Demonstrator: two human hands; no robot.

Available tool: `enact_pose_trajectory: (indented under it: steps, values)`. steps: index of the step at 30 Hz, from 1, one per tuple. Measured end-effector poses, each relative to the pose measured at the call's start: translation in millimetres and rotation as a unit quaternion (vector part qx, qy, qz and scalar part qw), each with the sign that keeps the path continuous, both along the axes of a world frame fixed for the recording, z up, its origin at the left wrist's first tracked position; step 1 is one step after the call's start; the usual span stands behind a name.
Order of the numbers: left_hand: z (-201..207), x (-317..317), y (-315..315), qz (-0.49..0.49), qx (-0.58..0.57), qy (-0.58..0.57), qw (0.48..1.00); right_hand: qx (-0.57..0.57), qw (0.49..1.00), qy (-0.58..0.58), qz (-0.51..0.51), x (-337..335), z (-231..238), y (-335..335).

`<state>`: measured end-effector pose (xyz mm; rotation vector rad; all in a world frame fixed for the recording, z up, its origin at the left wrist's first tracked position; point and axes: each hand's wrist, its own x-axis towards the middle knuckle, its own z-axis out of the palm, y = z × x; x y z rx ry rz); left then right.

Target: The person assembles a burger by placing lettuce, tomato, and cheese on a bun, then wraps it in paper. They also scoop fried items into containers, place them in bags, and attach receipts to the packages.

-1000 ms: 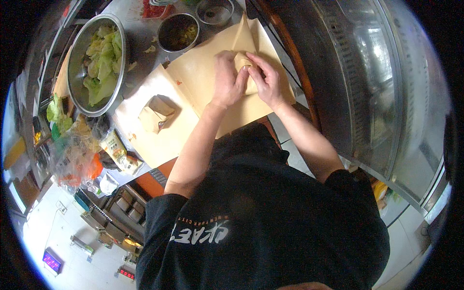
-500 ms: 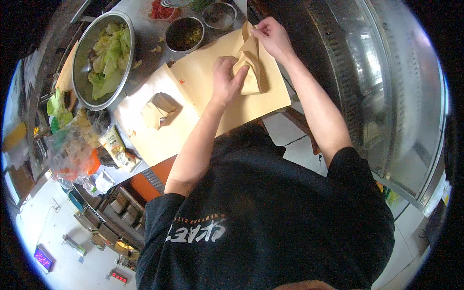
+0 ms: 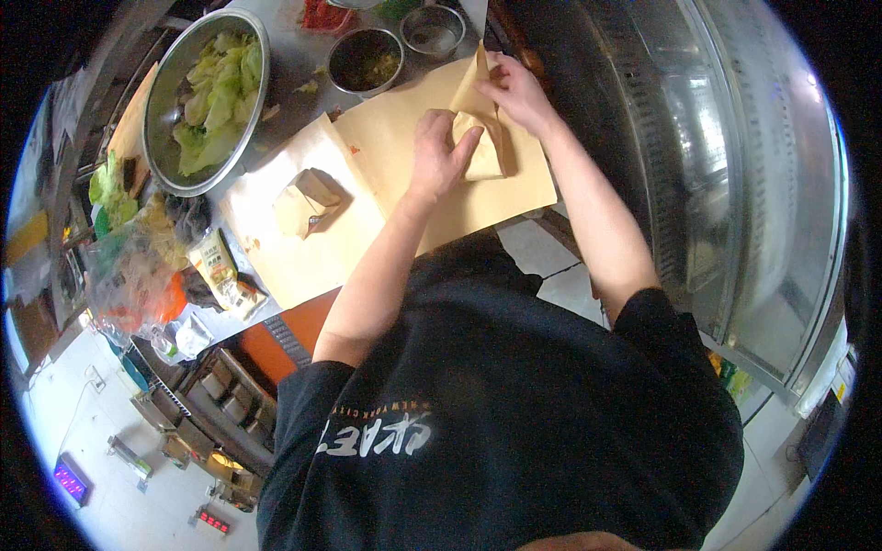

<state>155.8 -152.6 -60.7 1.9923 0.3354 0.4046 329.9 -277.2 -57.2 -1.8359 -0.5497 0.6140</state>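
Observation:
A brown paper packet (image 3: 483,158) is partly folded up on the right side of the counter, its contents hidden inside the paper. My left hand (image 3: 437,154) grips its left side, thumb on top and fingers curled behind. At the packet's far end a pointed paper flap (image 3: 471,84) stands up. My right hand (image 3: 520,95) pinches this flap by its right edge, fingers closed. Beneath lie overlapping brown paper sheets (image 3: 514,197). To the left, a second wrapped packet (image 3: 305,204) rests on the sheets, apart from both hands.
A large steel bowl of lettuce (image 3: 218,103) stands at the far left. Beyond the paper are a steel bowl with chopped greens (image 3: 366,62) and another small steel bowl (image 3: 432,32). A sauce pouch (image 3: 219,266) and plastic bag (image 3: 138,280) lie at left. A metal-framed cabinet (image 3: 726,184) borders the right.
My right hand has moved slightly nearer, drawing the far paper into a pointed flap. The packet's top looks smoother and more covered. My left hand stays on it.

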Motion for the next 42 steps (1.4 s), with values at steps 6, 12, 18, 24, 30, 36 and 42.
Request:
enact_pose_trajectory:
  steps: [6,12,18,24,30,36,42]
  values:
    - [-1,10,6,0.027,-0.018,0.021,0.999,0.057,0.96,-0.252,0.106,2,36,2]
    - [-5,34,33,-0.033,-0.266,-0.053,0.962,0.027,0.917,-0.387,0.096,-78,76,-31]
    - [4,48,38,-0.136,-0.174,0.02,0.975,-0.037,0.878,-0.459,0.129,-105,53,-60]
    - [81,10,57,-0.328,0.259,0.073,0.906,-0.183,0.839,-0.49,0.153,-141,21,-83]
    - [61,-46,12,-0.353,0.32,0.006,0.879,-0.12,0.907,-0.373,0.155,-112,147,-50]
    - [30,-37,9,-0.313,0.353,-0.042,0.881,0.323,0.812,-0.465,-0.144,8,464,38]
    - [30,-36,9,-0.289,0.328,-0.044,0.898,0.455,0.826,-0.332,0.0,28,663,122]
